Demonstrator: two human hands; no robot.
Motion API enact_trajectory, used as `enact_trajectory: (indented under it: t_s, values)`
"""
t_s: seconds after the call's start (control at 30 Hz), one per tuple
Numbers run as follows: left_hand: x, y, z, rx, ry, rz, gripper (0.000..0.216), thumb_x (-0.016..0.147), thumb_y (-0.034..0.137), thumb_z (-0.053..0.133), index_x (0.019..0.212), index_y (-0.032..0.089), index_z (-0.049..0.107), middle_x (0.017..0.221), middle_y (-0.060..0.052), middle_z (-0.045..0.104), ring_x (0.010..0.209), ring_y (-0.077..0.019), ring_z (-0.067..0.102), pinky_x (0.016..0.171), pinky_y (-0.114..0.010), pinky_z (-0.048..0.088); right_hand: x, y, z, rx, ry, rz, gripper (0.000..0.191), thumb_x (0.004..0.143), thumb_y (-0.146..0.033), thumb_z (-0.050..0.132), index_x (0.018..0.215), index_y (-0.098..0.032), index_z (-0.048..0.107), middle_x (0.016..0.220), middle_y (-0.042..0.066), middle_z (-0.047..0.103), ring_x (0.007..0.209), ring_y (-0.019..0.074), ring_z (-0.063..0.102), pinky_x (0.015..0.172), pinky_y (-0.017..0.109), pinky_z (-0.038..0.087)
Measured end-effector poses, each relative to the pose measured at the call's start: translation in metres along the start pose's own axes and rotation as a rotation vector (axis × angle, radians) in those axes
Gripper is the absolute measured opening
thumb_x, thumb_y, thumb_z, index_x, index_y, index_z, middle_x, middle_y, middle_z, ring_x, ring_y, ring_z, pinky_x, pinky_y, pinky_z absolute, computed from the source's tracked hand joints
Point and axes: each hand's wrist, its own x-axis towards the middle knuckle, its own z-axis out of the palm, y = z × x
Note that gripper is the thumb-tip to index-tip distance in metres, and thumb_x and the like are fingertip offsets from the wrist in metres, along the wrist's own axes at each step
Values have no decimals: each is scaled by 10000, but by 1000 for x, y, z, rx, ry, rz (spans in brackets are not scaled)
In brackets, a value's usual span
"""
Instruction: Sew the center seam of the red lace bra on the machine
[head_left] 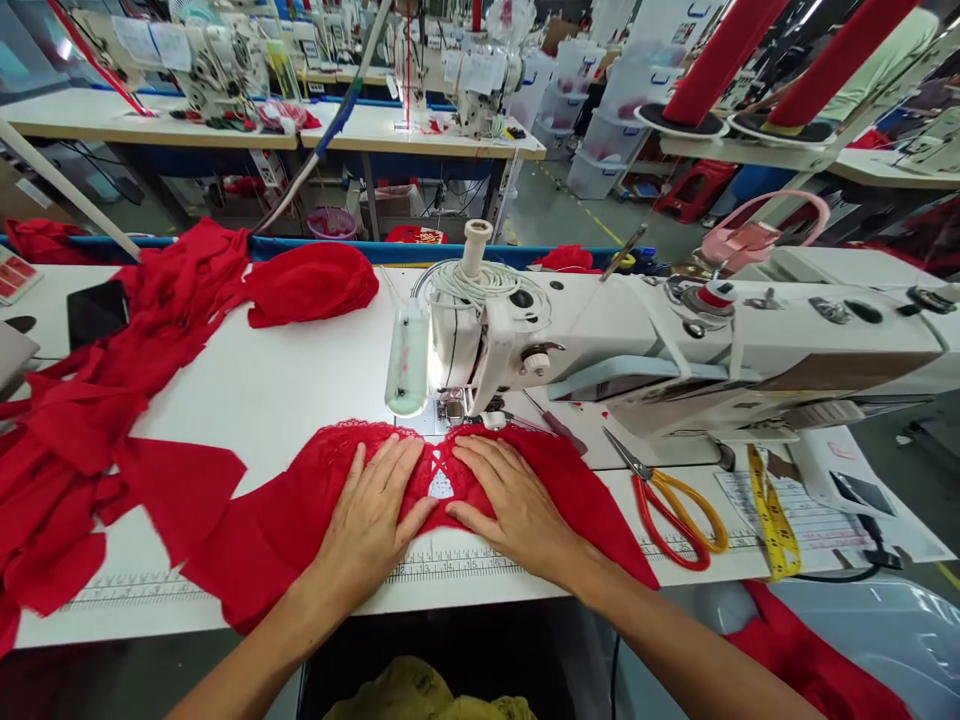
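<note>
A person's left hand (375, 505) and right hand (514, 500) lie flat, palms down, side by side, fingers (487, 455) stretched toward the far side and slightly spread. The left thumb (417, 517) and right thumb (471, 518) angle inward, tips near each other but apart. The bare left forearm (274, 635) reaches in from the near left, the right forearm (660, 625) from the near right.

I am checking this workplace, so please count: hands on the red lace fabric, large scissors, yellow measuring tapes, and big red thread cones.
Left hand and right hand: 2
Large scissors: 1
Measuring tape: 1
Big red thread cones: 2
Total: 6
</note>
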Motion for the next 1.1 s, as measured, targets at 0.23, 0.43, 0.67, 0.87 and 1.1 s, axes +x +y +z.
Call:
enact_trajectory:
  t_s: [0.23, 0.43, 0.67, 0.87, 1.1]
  values:
    - [-2, -2, -2, 5, -14, 14, 565, 1058, 454, 378, 1528, 157, 278, 1482, -131, 531, 1420, -291, 445, 1176, -618, 334, -7, -6, 4, -45, -7, 28, 585, 977, -417, 585, 1494, -180, 447, 1486, 139, 525, 1396, 296, 464, 1175, 549, 391]
    - [-2, 0, -8, 24, -46, 39, 470, 1058, 380, 399, 1512, 259, 382, 1490, -116, 517, 1409, -318, 455, 1124, -679, 367, -10, -11, 3, -63, -12, 29, 575, 985, -411, 565, 1489, -160, 447, 1492, 131, 518, 1399, 283, 453, 1189, 529, 374]
    - [-1, 2, -9, 94, -40, 78, 398, 1045, 295, 430, 1425, 305, 548, 1491, -146, 500, 1405, -360, 451, 1077, -706, 396, -8, -12, 2, -98, -23, 18, 530, 996, -397, 538, 1467, -158, 487, 1489, 129, 518, 1389, 287, 456, 1187, 523, 373]
    - [-3, 2, -9, 104, -46, 88, 383, 1030, 287, 478, 1396, 349, 576, 1487, -147, 495, 1410, -371, 442, 1073, -716, 387, -7, -15, 3, -110, -14, 32, 523, 986, -381, 541, 1467, -180, 493, 1479, 122, 530, 1378, 283, 464, 1181, 526, 376]
    - [-3, 3, -10, 106, -46, 98, 379, 1027, 275, 485, 1386, 337, 588, 1473, -169, 500, 1398, -389, 451, 1054, -728, 393, -5, -20, -6, -165, -38, 14, 475, 997, -334, 538, 1431, -141, 527, 1467, 135, 543, 1337, 315, 491, 1144, 544, 392]
